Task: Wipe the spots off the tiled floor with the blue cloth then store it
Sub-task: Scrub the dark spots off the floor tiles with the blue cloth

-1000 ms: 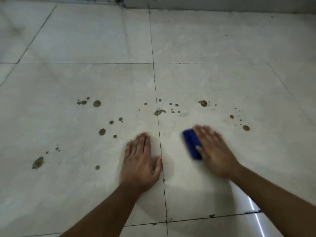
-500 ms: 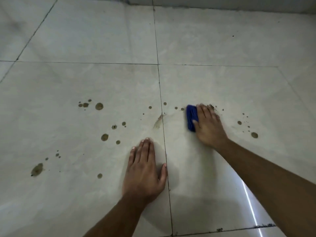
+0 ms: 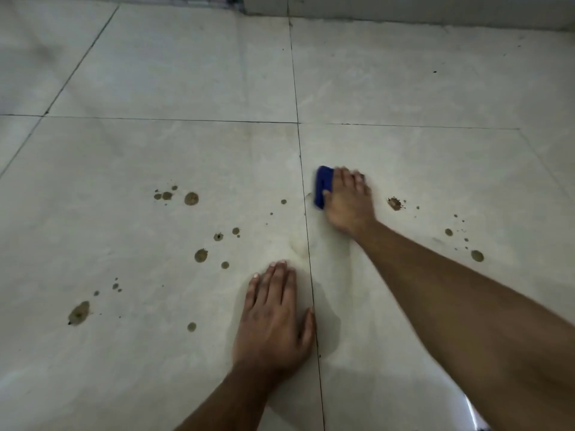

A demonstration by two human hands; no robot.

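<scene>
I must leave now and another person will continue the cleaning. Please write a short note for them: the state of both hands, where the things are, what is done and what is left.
Left hand: flat on the tiled floor, fingers straight, just left of the grout line, holding nothing.
Right hand: presses the blue cloth on the tile just right of that line; fingers look fairly straight, slightly blurred.
Done: the patch between the hands looks smeared but free of spots.
Left: the brown spots on the left tile, the splat and the drops right of the cloth, then storing the cloth. No storage place is in view.
</scene>
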